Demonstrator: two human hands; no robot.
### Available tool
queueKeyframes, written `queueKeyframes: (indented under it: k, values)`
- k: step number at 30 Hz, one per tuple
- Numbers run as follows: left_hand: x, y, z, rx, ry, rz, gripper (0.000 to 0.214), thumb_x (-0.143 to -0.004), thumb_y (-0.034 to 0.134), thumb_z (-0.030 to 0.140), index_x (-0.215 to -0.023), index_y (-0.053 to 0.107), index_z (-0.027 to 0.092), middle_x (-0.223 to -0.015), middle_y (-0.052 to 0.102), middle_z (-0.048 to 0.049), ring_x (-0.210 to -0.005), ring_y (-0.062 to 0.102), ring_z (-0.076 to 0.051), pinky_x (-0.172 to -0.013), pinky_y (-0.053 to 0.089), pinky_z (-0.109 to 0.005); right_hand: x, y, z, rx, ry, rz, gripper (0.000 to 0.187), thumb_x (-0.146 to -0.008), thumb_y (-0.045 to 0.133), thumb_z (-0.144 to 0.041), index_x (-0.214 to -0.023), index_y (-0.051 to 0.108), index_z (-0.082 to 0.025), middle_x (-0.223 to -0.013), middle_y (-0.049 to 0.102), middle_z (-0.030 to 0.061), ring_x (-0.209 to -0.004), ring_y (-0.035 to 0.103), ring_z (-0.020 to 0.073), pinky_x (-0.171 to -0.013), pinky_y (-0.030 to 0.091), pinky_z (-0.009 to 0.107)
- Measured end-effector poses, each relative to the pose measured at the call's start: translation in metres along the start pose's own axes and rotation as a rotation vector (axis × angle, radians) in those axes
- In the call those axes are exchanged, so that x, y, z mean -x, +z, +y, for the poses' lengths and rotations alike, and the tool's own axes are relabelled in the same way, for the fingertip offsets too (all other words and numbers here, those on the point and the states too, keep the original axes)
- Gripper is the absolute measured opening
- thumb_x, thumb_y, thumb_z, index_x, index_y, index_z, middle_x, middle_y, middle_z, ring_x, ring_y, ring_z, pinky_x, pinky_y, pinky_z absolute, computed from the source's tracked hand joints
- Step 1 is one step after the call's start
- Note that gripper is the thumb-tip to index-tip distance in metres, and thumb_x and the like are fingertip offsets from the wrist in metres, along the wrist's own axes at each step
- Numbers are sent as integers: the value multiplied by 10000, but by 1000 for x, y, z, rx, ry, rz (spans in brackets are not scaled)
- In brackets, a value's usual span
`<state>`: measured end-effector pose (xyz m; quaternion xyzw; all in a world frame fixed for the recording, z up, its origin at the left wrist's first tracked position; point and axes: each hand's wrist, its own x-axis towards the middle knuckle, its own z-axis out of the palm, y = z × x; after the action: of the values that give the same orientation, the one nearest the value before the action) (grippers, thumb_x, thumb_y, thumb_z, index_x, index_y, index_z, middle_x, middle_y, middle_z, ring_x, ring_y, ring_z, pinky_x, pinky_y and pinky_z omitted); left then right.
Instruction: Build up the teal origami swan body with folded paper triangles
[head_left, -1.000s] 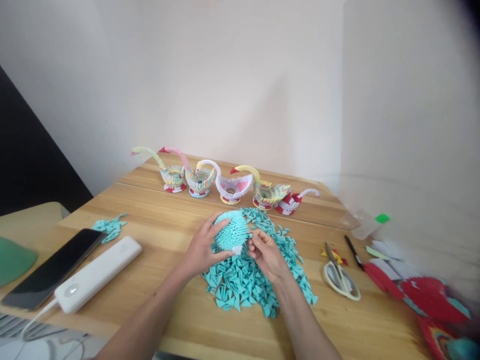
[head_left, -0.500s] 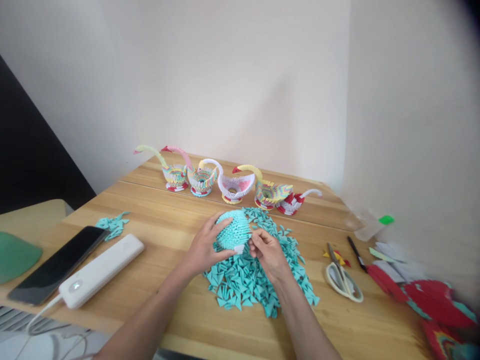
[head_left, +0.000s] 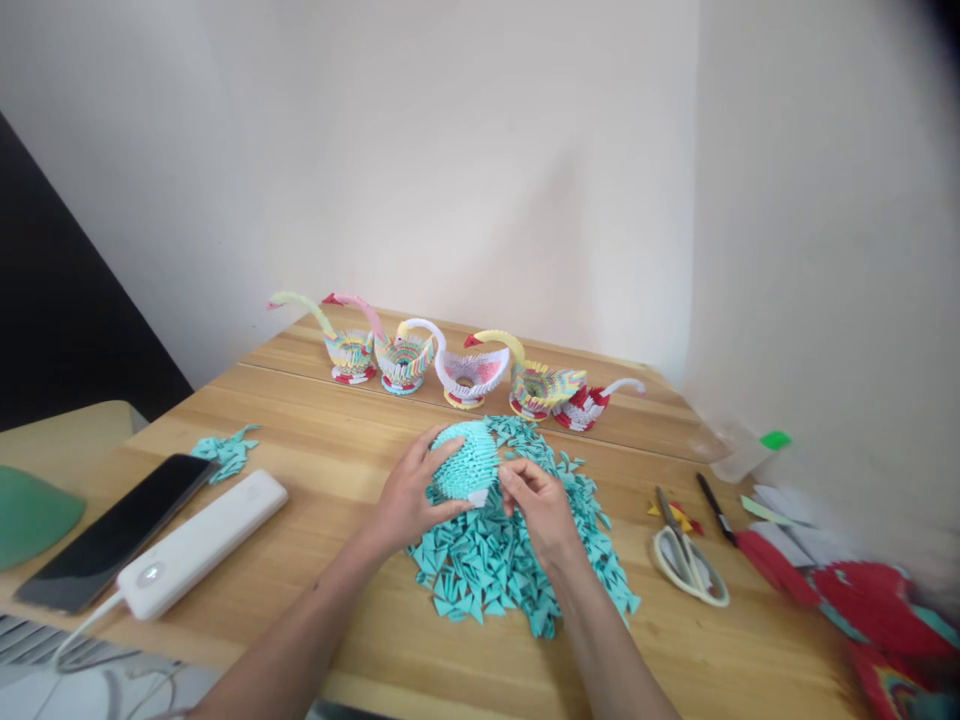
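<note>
A rounded turquoise body of interlocked folded paper pieces (head_left: 466, 462), with one white piece at its lower edge, is in my left hand (head_left: 405, 495). The left fingers spread over its top and left side while the thumb presses from below. At the right edge of the paper body is my right hand (head_left: 536, 505), thumb and forefinger pinched together; whatever sits between those fingertips is too small to make out. Beneath both hands spreads a heap of loose turquoise folded paper triangles (head_left: 480, 570).
Several paper swans (head_left: 472, 375) stand in a row at the back. To the left lie a black phone (head_left: 116, 530), a white power bank (head_left: 202, 545) with a cable, and more turquoise pieces (head_left: 229, 452). Scissors (head_left: 686, 565), a black pen (head_left: 716, 508) and red paper items (head_left: 870, 600) are on the right.
Almost nothing differs. My right fingertips have shifted very slightly at the paper body's right edge, while my left hand keeps its hold.
</note>
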<state>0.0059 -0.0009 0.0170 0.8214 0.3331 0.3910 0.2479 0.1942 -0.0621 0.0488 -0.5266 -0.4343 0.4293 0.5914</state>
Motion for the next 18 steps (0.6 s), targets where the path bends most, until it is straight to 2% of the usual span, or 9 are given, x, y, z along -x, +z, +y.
queueKeyframes:
  k: [4,8,14,18]
  values:
    - [0,2,-1,-17,19,7,729,-722,749,378,-1374,434,297,-1479,346,-110,-1355,353,-312,-1093,349,-512,1,0,-4,110,-32,22,302,-715,728,-491,-684,645,-203,-485,495,-50,-454,432,115,-492,348,254]
    - [2,4,-1,5,38,18,719,-738,733,385,-1382,419,317,-1480,349,-98,-1359,349,-303,-1099,345,-509,1,-2,-2,140,-24,-15,305,-722,715,-493,-685,626,-204,-501,504,-48,-450,436,115,-477,334,250]
    - [4,11,2,43,-9,34,705,-739,724,420,-1370,434,300,-1479,352,-106,-1369,340,-306,-1107,330,-516,3,1,0,177,-29,-50,313,-755,686,-482,-663,579,-203,-473,482,-57,-439,422,110,-458,338,238]
    - [3,16,3,85,-61,75,750,-702,756,402,-1367,438,265,-1467,364,-123,-1367,339,-323,-1112,321,-518,3,3,-1,140,-82,-8,310,-727,707,-509,-762,659,-205,-630,579,-15,-550,502,138,-523,419,253]
